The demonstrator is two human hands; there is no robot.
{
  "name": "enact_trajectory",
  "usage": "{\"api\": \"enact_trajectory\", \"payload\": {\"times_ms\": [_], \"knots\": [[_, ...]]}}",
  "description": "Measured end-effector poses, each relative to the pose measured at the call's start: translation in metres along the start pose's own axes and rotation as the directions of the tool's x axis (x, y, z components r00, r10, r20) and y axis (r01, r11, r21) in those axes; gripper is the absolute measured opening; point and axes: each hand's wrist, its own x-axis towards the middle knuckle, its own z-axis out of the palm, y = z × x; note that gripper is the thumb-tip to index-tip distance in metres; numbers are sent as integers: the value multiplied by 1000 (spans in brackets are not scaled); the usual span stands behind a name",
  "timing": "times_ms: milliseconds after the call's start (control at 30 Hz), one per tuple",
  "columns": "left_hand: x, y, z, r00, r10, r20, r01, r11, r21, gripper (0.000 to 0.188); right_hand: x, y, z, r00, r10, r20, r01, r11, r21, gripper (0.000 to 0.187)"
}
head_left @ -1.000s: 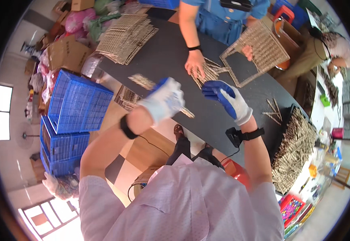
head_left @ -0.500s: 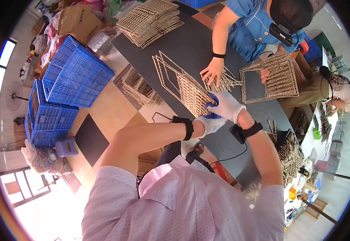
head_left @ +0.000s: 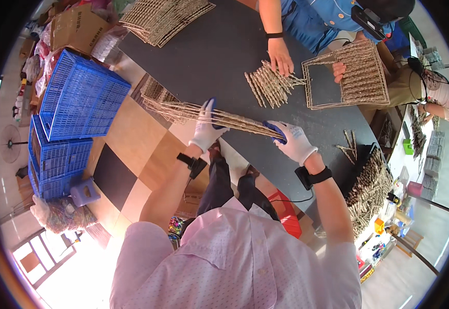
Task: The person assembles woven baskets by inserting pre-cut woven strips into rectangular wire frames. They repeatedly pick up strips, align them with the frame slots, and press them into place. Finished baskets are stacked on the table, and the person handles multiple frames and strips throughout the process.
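We held both arms extended forward. Our gloved left hand (head_left: 205, 129) and gloved right hand (head_left: 294, 143) were closed in a grip, well apart, each wrist banded.

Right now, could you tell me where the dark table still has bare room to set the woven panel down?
The dark table is bare between the stacked panels and the loose bundle of sticks. A smaller strip lies below the wire frame. It is crowded at the stick heap and around the co-worker's hand.
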Motion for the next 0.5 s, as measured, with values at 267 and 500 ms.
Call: {"api": "enact_trajectory", "payload": {"times_ms": [267, 500], "knots": [[14, -12, 17, 894, -112, 433, 283, 892, -354, 53, -17, 30, 39, 920, 340, -195, -257, 898, 358, 63], [12, -11, 18, 960, -8, 279, 38, 994, -102, 48, -12, 80, 105, 890, 387, -242, -352, 920, 173, 47]]}}
